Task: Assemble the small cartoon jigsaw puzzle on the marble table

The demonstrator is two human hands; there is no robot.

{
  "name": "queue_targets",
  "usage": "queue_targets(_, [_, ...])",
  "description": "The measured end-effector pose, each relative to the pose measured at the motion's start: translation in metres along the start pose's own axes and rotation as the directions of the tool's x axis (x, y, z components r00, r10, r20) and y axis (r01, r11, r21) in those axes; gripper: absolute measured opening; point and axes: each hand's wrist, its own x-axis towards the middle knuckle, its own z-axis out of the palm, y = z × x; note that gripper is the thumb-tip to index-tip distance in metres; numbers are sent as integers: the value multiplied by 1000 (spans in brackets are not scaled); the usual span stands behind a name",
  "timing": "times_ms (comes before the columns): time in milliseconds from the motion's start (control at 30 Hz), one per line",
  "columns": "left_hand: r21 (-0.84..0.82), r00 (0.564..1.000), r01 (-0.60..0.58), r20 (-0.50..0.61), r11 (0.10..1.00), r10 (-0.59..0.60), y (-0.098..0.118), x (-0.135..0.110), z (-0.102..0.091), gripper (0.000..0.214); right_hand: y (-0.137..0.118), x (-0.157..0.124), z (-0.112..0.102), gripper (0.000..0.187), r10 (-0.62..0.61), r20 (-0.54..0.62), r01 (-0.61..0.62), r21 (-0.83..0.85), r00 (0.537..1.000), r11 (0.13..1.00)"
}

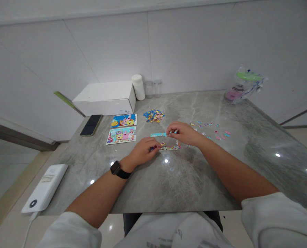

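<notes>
A partly joined jigsaw puzzle (170,147) lies on the grey marbled table, with a light-blue strip along its top and a colourful strip along its bottom. My left hand (145,150) rests at its left side, thumb and fingertips drawn together at the edge pieces. My right hand (182,133) pinches at the right end of the blue strip; a small puzzle piece seems to be between its fingertips, mostly hidden. Loose puzzle pieces (217,132) are scattered right of my right hand. Beyond the hands sits a pile of mixed puzzle pieces (154,116).
Two cartoon picture cards (121,135) lie left of the puzzle, beside a phone (91,125). Behind stand a white box (104,98), a white bottle (138,87) and two clear jars (152,89). A plastic bag (243,86) is far right, a white power bank (45,188) near left.
</notes>
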Motion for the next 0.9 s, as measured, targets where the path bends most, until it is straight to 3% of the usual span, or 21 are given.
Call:
queue_targets(200, [30, 997, -68, 42, 997, 67, 6, 1, -3, 22, 6, 0, 15, 11, 78, 98, -66, -118, 992, 991])
queue_targets(533, [148, 987, -106, 131, 983, 87, 4, -3, -2, 31, 12, -2, 24, 10, 145, 239, -114, -136, 960, 984])
queue_targets(900, [164, 974, -131, 207, 978, 95, 2, -4, -1, 33, 13, -1, 27, 11, 137, 241, -86, -210, 961, 974])
